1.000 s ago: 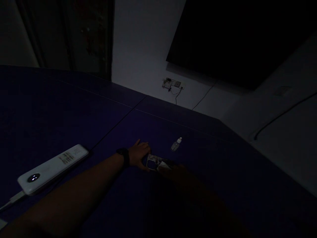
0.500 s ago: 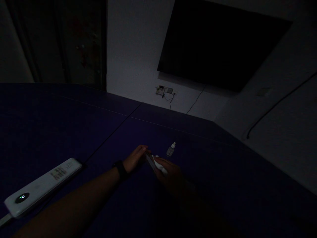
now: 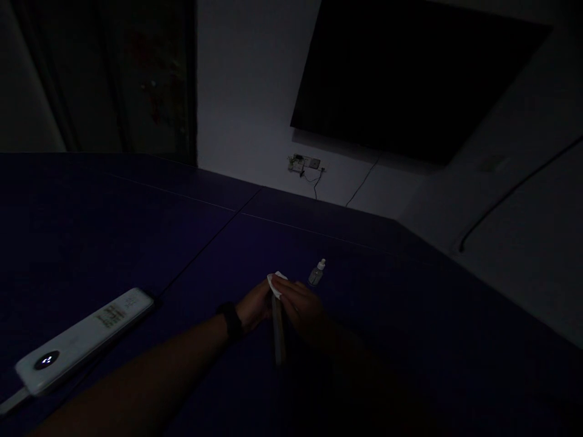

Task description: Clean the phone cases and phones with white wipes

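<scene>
In the dim head view, my left hand (image 3: 255, 306) is closed around the far end of a thin, flat, slab-like object (image 3: 278, 334) turned nearly edge-on. Its exact kind is too dark to make out. My right hand (image 3: 307, 309) pinches a white tissue (image 3: 276, 285) against the top end of that object, beside my left fingers. Some fingertips of both hands are hidden behind the tissue and the slab. Just beyond my right hand, a small clear dropper bottle (image 3: 315, 276) with a white cap stands on the dark blue table (image 3: 204, 218).
A long white device (image 3: 86, 343) with a lit round display and a cable lies at the left. Behind the table, a large dark screen (image 3: 410, 79) hangs on the wall above sockets (image 3: 305, 162) and loose wires. A dark door (image 3: 150, 79) stands at the back left.
My right hand has shifted the tissue up to the slab's far end. The slab has turned from slanted to more upright in view. The bottle stays where it was on the table.
</scene>
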The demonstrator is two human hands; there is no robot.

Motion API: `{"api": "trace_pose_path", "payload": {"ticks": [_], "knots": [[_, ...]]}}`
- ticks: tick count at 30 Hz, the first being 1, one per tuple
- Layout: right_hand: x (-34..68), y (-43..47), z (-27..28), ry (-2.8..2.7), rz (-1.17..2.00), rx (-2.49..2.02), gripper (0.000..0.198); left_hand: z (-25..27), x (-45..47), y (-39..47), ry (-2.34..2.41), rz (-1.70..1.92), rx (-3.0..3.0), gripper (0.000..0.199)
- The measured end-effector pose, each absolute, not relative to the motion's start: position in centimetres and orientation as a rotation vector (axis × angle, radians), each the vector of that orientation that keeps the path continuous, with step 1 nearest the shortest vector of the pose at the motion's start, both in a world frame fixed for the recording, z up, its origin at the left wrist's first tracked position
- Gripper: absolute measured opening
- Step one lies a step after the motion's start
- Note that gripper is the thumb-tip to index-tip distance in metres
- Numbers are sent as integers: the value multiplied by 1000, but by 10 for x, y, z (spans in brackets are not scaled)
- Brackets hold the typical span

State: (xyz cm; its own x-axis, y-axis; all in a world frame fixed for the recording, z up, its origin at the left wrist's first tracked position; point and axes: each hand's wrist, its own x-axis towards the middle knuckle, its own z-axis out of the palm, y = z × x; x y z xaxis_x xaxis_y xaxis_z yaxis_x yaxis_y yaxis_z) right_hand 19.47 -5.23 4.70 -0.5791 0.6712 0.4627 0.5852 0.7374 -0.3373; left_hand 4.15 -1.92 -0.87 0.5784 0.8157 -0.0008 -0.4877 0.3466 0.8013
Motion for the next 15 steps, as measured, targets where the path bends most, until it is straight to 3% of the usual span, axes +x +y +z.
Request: {"api": "trace_pose_path", "payload": {"ticks": [9,15], "knots": [[216,-79,50,-2631,216,-816,43,-11,37,-16,415,861,832,55],[208,-44,56,-2561,111,-834,48,-9,38,-18,402,816,865,50]]}}
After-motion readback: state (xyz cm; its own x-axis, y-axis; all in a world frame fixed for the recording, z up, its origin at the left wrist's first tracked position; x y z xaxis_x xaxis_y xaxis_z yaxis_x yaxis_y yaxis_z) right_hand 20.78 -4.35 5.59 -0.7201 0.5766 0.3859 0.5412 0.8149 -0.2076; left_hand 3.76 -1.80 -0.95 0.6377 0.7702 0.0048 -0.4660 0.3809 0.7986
